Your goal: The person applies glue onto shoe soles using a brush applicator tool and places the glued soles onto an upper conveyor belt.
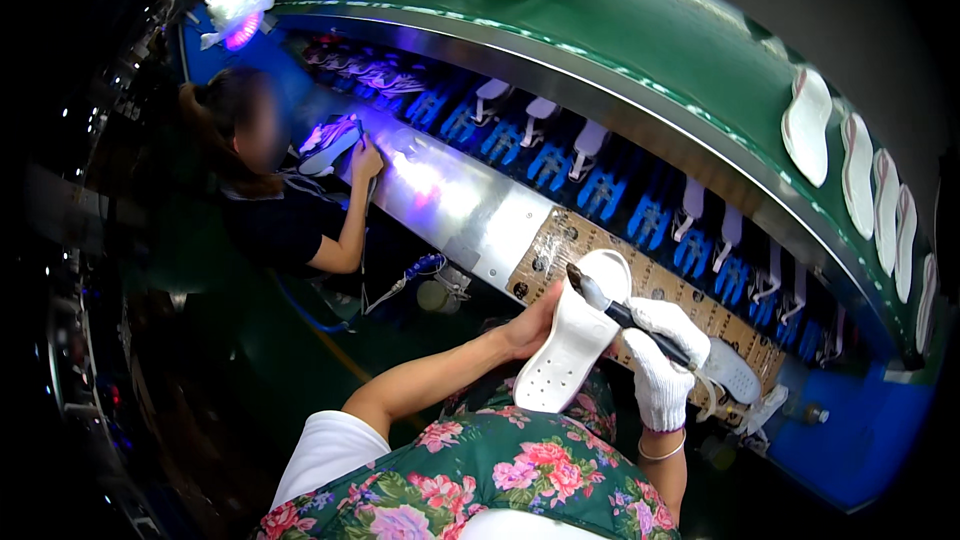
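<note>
A white shoe sole (558,350) with small holes in its nearer end is tilted over my lap. My left hand (533,326), bare, has its fingers wrapped round the sole's left edge, partly hidden behind it. A white knitted glove covers my right hand (662,348), closed around a brush (621,314) with a dark handle and a metal neck. The brush's dark tip lies over the upper part of the sole, by its rounded far end; whether it touches the surface I cannot tell. Beyond the sole is a ledge covered with brown printed sheet (560,240).
A pale perforated sole (733,370) lies right of my glove. Ahead, a lower conveyor carries blue holders (603,192) with straps and soles; white soles (808,127) line the green upper belt (660,50). At left a co-worker (300,200) handles a sole.
</note>
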`<act>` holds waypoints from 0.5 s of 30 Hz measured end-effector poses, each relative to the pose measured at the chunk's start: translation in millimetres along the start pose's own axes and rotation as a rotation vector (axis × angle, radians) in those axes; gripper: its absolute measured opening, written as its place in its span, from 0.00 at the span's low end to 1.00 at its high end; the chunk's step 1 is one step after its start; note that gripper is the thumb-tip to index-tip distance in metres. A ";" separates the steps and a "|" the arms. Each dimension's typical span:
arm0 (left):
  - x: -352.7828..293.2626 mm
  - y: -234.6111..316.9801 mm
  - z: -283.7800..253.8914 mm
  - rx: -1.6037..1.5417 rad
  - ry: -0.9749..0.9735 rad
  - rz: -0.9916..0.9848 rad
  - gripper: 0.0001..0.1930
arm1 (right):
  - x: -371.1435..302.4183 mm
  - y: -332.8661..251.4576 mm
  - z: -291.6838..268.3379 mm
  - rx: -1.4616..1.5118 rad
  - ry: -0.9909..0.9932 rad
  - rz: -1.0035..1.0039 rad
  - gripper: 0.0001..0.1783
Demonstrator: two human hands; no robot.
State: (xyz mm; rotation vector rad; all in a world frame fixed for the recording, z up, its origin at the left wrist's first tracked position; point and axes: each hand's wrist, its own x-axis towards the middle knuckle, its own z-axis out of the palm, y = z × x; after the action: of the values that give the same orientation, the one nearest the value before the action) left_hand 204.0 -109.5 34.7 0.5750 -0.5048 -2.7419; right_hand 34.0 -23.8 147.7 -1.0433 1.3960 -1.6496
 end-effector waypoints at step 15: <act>25.0 -1.3 69.7 -0.070 -0.028 0.098 0.56 | 16.6 -11.4 -15.3 -0.626 0.178 -0.543 0.16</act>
State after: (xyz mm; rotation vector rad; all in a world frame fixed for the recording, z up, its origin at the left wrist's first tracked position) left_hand 151.7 -97.9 85.8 0.4819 -0.4304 -2.6660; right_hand 12.9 -30.9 159.8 -1.7895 1.9371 -1.7367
